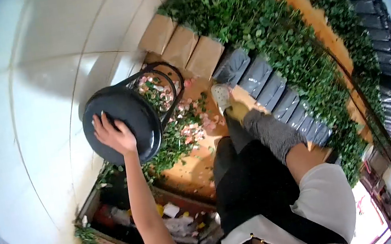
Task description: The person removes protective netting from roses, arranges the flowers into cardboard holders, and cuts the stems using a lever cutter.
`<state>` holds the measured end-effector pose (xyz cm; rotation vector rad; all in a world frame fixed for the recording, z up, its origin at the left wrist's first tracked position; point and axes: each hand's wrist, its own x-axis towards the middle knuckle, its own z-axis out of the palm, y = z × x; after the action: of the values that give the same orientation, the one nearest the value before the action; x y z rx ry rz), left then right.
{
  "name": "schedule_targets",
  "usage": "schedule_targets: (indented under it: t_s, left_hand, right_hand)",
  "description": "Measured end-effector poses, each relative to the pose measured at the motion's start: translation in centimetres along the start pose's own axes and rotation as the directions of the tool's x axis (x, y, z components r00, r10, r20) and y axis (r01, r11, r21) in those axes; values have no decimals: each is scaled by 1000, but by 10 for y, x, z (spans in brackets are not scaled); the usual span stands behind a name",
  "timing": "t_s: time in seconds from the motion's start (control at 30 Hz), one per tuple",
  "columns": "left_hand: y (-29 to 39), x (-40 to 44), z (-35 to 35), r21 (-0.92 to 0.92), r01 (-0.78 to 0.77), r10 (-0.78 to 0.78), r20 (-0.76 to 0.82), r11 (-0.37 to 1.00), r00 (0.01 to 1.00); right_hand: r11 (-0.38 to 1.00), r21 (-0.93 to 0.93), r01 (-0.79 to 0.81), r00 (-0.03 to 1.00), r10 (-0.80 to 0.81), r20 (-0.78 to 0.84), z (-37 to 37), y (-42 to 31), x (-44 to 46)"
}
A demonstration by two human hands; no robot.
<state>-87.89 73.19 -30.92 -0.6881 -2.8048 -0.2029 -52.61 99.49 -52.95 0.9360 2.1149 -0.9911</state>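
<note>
My left hand (pixel 114 135) is bare and lies flat on the round black seat of a stool (pixel 119 100), fingers spread. The stool is tipped beside the white tiled wall, its curved black legs pointing away from me. My right hand (pixel 238 111) wears a yellow glove, with a grey ribbed sleeve (pixel 274 133) over the forearm. It hangs low by my leg, near a pale clog (pixel 221 97) on my foot. The right fingers are mostly hidden, so I cannot see whether they hold anything.
Leafy stems (pixel 260 16) lie in a long row, with brown paper wraps (pixel 179 46) and dark plastic wraps (pixel 254 78) along their ends. Petals and leaves (pixel 194 127) litter the orange floor. A dark bin of scraps (pixel 175 223) stands lower left, by the white tiled wall (pixel 44 89).
</note>
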Motion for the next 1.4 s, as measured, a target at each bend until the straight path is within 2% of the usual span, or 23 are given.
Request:
schedule_targets:
  t_s: [0.07, 0.13, 0.27, 0.3, 0.37, 0.47, 0.53, 0.57, 0.6, 0.63, 0.67, 0.73, 0.77, 0.8, 0.83, 0.87, 0.93, 0.97, 1.0, 1.1, 1.23, 1.27, 1.4]
  left_hand:
    - [7, -11, -2, -28, 55, -57, -70, 998, 996]
    - [29, -57, -3, -64, 237, -241, -63, 969, 968]
    - [87, -274, -84, -378, 193, -158, 121, 906, 980]
    - [107, -307, -152, -231, 377, -238, 466, 897, 852]
    - [98, -453, -203, -290, 245, -147, 324, 925, 935]
    - [68, -672, -241, -158, 724, -552, 546, 672, 631]
    - [41, -829, -233, -306, 950, -934, 315, 67, 167]
    - [27, -868, -263, -249, 957, -973, 210, -146, -94]
    - [23, -898, -286, -211, 912, -936, 102, -353, -338]
    - [17, -924, -295, -340, 899, -916, -193, -275, -353]
    - [16, -931, -311, -416, 895, -801, -475, -160, -364]
    - [24, -916, -348, -310, 872, -819, -327, -378, -472]
    - [25, -906, -352, -301, 824, -823, -170, -480, -542]
    - [20, -908, -336, -207, 733, -757, 65, -647, -650]
    - [26, -907, -314, -138, 775, -786, 178, -616, -593]
    - [42, -911, -274, -495, 792, -922, 53, -358, -384]
    - [63, -899, -230, -438, 840, -946, 178, -321, -269]
    - [75, -880, -228, -465, 803, -928, 204, -373, -313]
    - [76, -845, -250, -323, 696, -763, 360, -641, -536]
    - [77, -825, -287, -336, 625, -708, 396, -705, -585]
    - [79, -854, -317, -512, 410, -584, 242, -755, -775]
    - [80, -862, -322, -566, 399, -569, 157, -722, -807]
    - [67, -851, -371, -746, 162, -374, 125, -646, -919]
  right_hand:
    - [936, 110, 334, 941, -324, -101, 45, 28, -44]
    - [917, 232, 326, 924, -361, 128, 33, 10, -98]
    - [829, 389, 402, 866, -482, 132, 4, -13, -205]
    - [865, 278, 418, 880, -461, 110, 0, -18, -230]
    - [863, 33, 504, 847, -502, 173, -1, -6, -245]
    - [723, -327, 609, 793, -550, 261, 7, 13, -239]
    - [692, -377, 616, 786, -516, 339, 4, -8, -246]
    - [743, -440, 505, 847, -328, 418, -8, -65, -291]
    - [629, -468, 621, 781, -449, 433, 5, -51, -262]
    - [590, -492, 640, 763, -414, 496, 19, -65, -248]
    - [557, -509, 657, 744, -370, 556, 30, -79, -246]
    - [408, -554, 726, 688, -432, 583, 61, -128, -237]
    - [198, -554, 809, 571, -489, 659, 77, -154, -231]
    - [167, -501, 849, 513, -484, 709, 101, -186, -224]
    - [105, -426, 899, 421, -475, 773, 124, -222, -218]
    - [203, -438, 876, 482, -387, 786, 149, -254, -214]
    - [104, -415, 904, 411, -479, 775, 184, -355, -329]
    - [4, -325, 946, 276, -539, 796, 226, -360, -287]
    - [43, -310, 950, 282, -550, 786, 247, -387, -316]
    - [-154, -128, 980, -9, -673, 740, 332, -433, -373]
    - [13, 49, 999, -40, -395, 918, 427, -476, -498]
    - [31, -27, 999, 34, -240, 970, 421, -503, -578]
    - [212, 600, 772, -568, -195, 800, 495, -498, -715]
